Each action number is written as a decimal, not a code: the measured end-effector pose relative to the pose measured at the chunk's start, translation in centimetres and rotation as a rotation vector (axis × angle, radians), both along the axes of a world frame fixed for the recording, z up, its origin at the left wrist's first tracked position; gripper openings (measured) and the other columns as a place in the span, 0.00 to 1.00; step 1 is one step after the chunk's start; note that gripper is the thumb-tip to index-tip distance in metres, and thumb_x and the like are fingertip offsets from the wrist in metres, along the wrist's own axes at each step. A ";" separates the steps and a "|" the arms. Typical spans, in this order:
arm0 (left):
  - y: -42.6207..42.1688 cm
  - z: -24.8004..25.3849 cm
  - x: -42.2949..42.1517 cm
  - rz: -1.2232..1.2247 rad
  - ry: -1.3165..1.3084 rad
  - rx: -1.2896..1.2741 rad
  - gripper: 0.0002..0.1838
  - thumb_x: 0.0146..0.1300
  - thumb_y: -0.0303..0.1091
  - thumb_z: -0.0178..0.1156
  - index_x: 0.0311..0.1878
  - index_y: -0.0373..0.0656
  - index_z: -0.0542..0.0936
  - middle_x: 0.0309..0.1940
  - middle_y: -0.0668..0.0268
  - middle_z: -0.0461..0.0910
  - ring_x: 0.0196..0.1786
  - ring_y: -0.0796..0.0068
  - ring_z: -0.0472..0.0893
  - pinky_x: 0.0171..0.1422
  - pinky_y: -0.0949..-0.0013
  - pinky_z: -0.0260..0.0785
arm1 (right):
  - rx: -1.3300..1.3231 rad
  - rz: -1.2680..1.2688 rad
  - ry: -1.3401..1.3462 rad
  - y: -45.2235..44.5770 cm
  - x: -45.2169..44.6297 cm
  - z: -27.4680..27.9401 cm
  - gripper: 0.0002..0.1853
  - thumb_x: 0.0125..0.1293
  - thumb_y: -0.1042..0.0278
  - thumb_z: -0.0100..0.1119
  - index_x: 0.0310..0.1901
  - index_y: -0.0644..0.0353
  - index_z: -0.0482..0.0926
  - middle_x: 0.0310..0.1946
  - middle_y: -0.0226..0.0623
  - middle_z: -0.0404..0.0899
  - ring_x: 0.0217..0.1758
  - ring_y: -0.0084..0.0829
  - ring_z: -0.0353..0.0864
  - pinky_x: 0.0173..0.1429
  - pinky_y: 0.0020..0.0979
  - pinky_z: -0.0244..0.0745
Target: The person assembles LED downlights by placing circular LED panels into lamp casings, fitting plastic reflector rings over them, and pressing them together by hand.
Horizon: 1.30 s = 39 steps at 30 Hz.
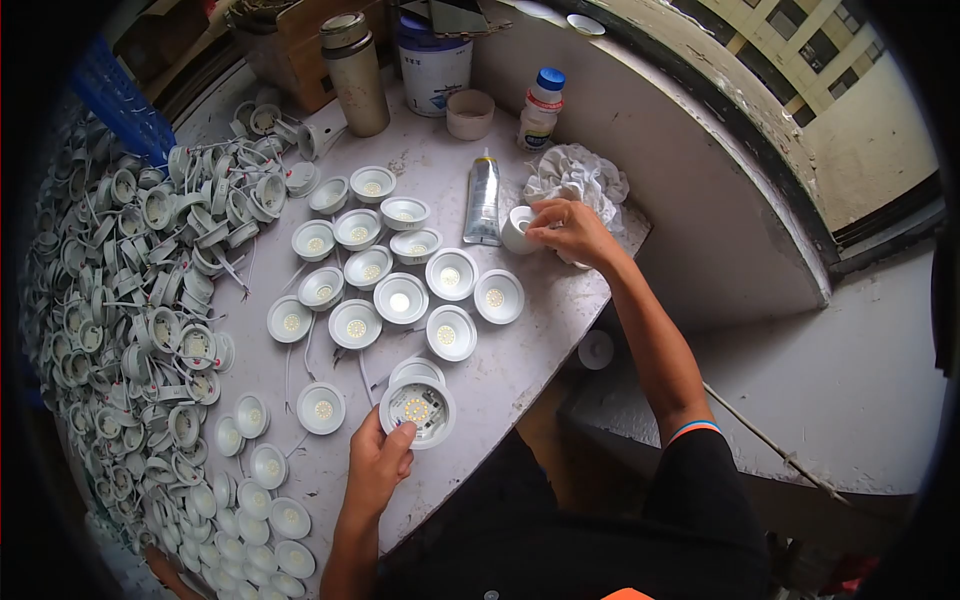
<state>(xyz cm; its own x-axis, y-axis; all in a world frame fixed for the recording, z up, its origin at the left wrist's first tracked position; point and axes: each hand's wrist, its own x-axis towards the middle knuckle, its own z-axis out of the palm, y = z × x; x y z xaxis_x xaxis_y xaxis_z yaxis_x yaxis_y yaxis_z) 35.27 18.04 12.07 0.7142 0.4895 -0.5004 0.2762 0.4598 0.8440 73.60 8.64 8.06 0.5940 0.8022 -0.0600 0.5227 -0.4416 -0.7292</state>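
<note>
My left hand (378, 462) grips a white LED downlight (430, 428) by its rim, thumb on the near edge. Its round board with yellow LEDs and a dark circuit part lies uncovered and faces up. Over at the right, my right hand (572, 232) is closed in a pinch at the rim of a small white cup (517, 236). What the fingertips hold, if anything, is hidden. Just left of the cup lies a silver tube (483, 205), and a crumpled white cloth (580, 178) is behind the hand. Several finished-looking downlights (400, 298) with frosted centres stand in the middle.
A large heap of downlights (130, 300) with wires covers the left side. Along the back are a tumbler (354, 80), a white bucket (436, 75), a small bowl (470, 114) and a blue-capped bottle (540, 112). Another person's hand (165, 570) shows at lower left.
</note>
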 end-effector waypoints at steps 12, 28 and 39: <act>0.0 -0.1 -0.2 -0.005 -0.012 -0.045 0.19 0.68 0.37 0.58 0.56 0.34 0.72 0.30 0.70 0.73 0.21 0.89 0.63 0.21 0.81 0.54 | 0.252 -0.040 -0.528 0.5 -1.1 -2.1 0.06 0.57 0.71 0.61 0.33 0.63 0.84 0.48 0.38 0.83 0.52 0.44 0.79 0.56 0.40 0.73; -2.3 -0.1 -1.2 0.048 -0.182 -0.077 0.27 0.76 0.58 0.39 0.48 0.40 0.71 0.26 0.73 0.65 0.20 0.88 0.58 0.20 0.80 0.48 | 0.758 0.551 -0.638 -3.1 -19.5 6.2 0.14 0.51 0.70 0.68 0.41 0.58 0.82 0.40 0.33 0.83 0.38 0.29 0.83 0.34 0.27 0.76; -3.0 1.6 -1.3 0.069 -0.162 -0.057 0.21 0.75 0.51 0.45 0.49 0.39 0.72 0.28 0.73 0.66 0.22 0.88 0.59 0.24 0.80 0.50 | 0.641 0.640 -0.436 -3.3 -20.0 5.5 0.22 0.51 0.72 0.70 0.51 0.56 0.80 0.50 0.32 0.79 0.48 0.32 0.79 0.48 0.32 0.73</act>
